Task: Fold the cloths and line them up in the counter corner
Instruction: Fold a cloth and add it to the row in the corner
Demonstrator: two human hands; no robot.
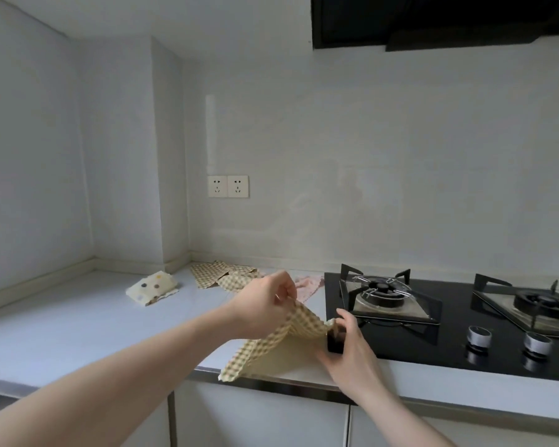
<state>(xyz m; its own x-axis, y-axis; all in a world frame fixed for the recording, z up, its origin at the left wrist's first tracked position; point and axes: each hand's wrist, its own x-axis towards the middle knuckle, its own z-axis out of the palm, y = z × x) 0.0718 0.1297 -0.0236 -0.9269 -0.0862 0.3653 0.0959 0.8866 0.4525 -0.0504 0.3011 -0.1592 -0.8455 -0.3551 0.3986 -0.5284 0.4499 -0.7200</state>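
Observation:
A beige checked cloth (265, 346) lies near the counter's front edge with one corner lifted. My left hand (262, 304) pinches that raised corner above the counter. My right hand (349, 346) grips the cloth's right edge beside the hob's front left corner. A folded cream cloth with coloured dots (152, 287) sits farther back on the left. Two more checked cloths (223, 275) lie unfolded near the back wall. A pink cloth (307, 285) shows partly behind my left hand.
A black glass gas hob (449, 346) with two burners and two knobs (478, 335) fills the counter's right side. Two wall sockets (228, 186) sit above the counter (78, 324). A dark range hood (433, 21) hangs at top right. The wall corner stands at the back left.

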